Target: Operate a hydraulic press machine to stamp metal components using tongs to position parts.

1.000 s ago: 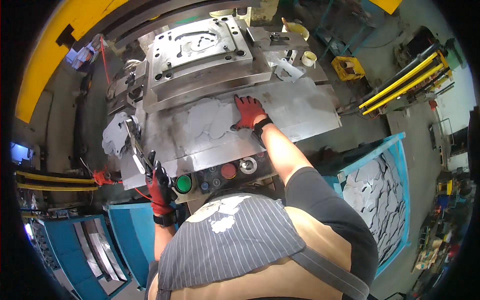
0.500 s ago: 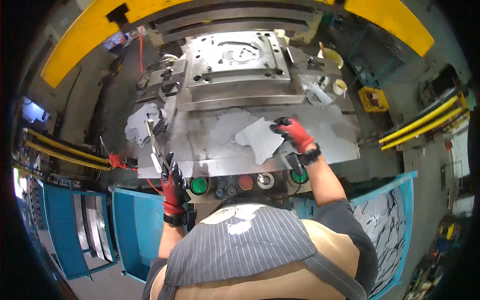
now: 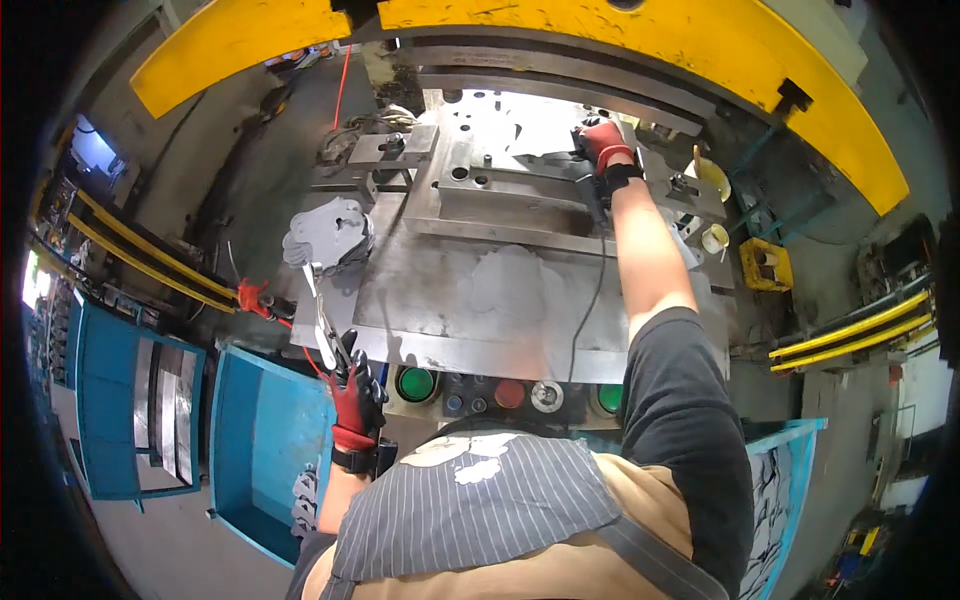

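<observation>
My left hand (image 3: 357, 400), in a red and black glove, is closed around the handles of long metal tongs (image 3: 326, 322). The tongs point up and away, their tip by a stack of grey sheet-metal pieces (image 3: 327, 232) at the table's left. Far forward, my right hand (image 3: 603, 143), gloved alike, is over the right side of the metal die (image 3: 475, 150). Its fingers are closed at the edge of a grey sheet-metal piece (image 3: 545, 143), partly lost in glare. A flat grey patch, apparently another sheet piece (image 3: 508, 280), lies mid-table.
A yellow press frame (image 3: 600, 32) arches above the die. Green buttons (image 3: 416, 384) and a red button (image 3: 509, 393) line the table's front. Blue bins (image 3: 268, 430) stand below left and right. Cups and a yellow crate (image 3: 766, 264) are at the right.
My right hand has carried the sheet-metal piece from the table forward onto the die. My left hand keeps the tongs in nearly the same place. The view has shifted.
</observation>
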Demonstrator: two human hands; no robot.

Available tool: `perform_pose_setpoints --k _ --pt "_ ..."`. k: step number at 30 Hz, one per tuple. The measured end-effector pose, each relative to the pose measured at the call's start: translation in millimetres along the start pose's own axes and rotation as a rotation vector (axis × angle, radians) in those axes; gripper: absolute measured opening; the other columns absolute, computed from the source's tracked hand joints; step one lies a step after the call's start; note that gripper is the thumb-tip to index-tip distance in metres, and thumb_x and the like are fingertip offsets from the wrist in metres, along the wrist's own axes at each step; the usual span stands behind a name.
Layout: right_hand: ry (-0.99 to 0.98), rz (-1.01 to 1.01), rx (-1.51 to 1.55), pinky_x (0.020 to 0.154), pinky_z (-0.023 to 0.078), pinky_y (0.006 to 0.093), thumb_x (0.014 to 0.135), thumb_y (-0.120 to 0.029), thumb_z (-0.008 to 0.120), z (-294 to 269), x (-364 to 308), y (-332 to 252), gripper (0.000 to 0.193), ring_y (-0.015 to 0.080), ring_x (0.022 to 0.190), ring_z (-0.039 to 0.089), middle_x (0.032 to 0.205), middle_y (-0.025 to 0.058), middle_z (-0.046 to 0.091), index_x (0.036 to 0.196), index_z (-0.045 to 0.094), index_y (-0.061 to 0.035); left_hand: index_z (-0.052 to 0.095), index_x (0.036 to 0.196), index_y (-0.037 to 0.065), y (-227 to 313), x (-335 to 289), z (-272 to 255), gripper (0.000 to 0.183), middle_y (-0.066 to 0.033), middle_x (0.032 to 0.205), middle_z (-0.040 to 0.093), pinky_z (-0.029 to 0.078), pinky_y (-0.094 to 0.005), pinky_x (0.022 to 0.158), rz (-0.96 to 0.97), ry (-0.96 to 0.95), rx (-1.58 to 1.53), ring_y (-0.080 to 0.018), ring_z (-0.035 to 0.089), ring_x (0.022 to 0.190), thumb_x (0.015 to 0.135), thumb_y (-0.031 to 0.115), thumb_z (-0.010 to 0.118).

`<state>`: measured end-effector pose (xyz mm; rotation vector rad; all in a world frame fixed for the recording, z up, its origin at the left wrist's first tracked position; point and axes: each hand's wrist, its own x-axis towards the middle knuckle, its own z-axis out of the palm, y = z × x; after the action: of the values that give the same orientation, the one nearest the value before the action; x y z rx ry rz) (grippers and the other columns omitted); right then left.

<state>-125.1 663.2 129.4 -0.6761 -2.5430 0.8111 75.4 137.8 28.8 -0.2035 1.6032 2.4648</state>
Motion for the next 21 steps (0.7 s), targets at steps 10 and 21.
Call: perform_pose_setpoints --k 10,21 --pt "-0.002 -0.408 -0.474 0.076 0.047 0.038 0.064 -0.04 0.065 1.9 -33.5 -47.8 0.043 0.0267 0.087 0.059 0.094 0.0109 0.062 0.097 0.062 -0.0114 0.042 0.119 0.009 -25.6 24.1 -23.5 0.032 0.0008 0.059 0.04 0.035 -0.0261 0.035 0.087 0.038 0.092 -0.01 0.039 0.038 0.087 0.014 0.044" --pt "-0.042 -0.365 0.467 0.072 0.046 0.0322 0.069 -0.011 0.066 -47.3 -301.8 38.2 0.033 0.0271 0.085 0.058 0.092 0.0137 0.058 0.1 0.055 -0.0035 0.044 0.122 0.009 -67.8 19.3 -149.2 0.038 0.0003 0.073 0.05 0.042 -0.0213 0.05 0.249 0.161 0.565 -0.0079 0.048 0.059 0.084 0.011 0.046"
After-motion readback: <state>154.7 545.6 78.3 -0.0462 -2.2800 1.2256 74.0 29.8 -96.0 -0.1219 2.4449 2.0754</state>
